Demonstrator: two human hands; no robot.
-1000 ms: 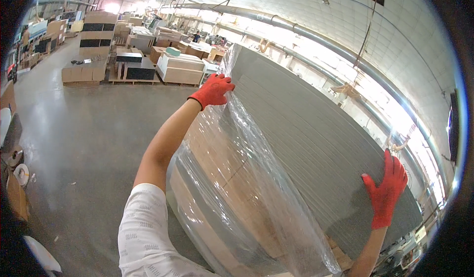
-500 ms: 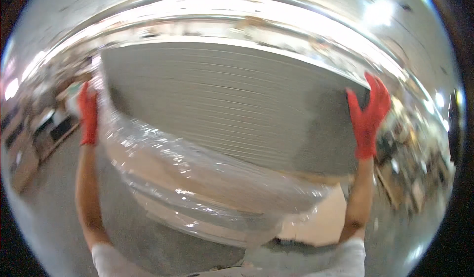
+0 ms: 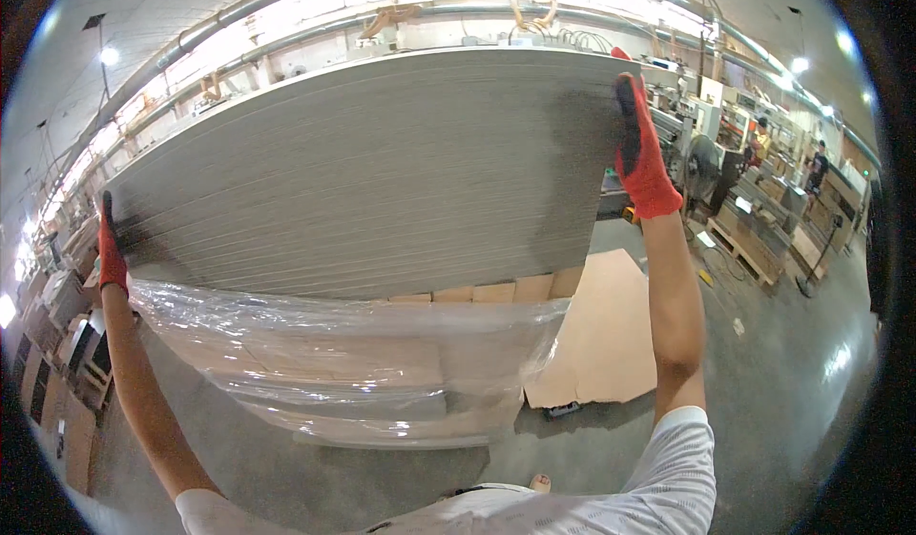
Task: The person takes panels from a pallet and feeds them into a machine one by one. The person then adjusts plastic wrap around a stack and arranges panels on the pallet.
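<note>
In front of me stands a broad stack of thin grey boards (image 3: 382, 173), its layered edges showing as fine lines beneath a pale upper edge. My left hand (image 3: 112, 249), in a red glove with a dark palm, grips the stack's left end, thumb upright and its other fingers hidden. At the upper right corner my right hand (image 3: 641, 149), gloved alike, is closed round the edge; one red fingertip shows above it. Clear plastic film (image 3: 363, 354) hangs loosely round the lower part of the stack, over brown cardboard.
A torn cardboard sheet (image 3: 601, 335) juts out at the lower right. Farther right are a black fan (image 3: 703, 158), wooden pallets (image 3: 744, 249) and distant people. Panels and pallets (image 3: 72, 392) line the left side. Pipes (image 3: 315, 53) run along the back wall.
My view has swung, and the stack sits tilted the other way. My right hand, spread beside the corner before, is now closed on it. The left hand has come against the left end.
</note>
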